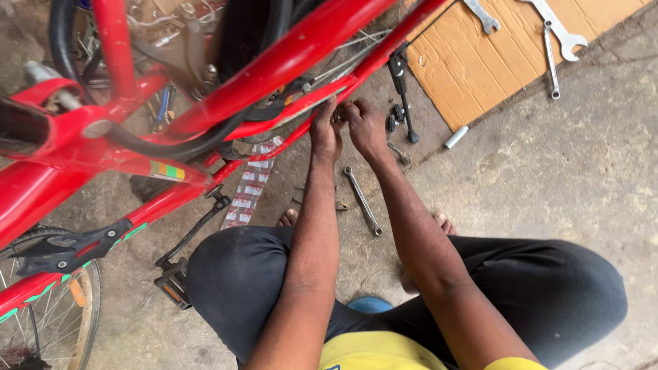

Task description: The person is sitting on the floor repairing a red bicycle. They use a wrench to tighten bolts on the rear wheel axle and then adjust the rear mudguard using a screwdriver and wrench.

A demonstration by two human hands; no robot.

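Both hands meet at the lower red frame tube [312,103] of the bicycle, near its rear hub, in the middle of the scene. The left hand [325,130] has its fingers curled up against the tube; the right hand [367,127] pinches something small just beside it, too hidden to name. A spanner [362,200] lies on the concrete floor [548,171] nearer the person, between the forearms. The black kickstand [403,96] hangs just right; more spanners [558,31] rest on cardboard [473,68] far right
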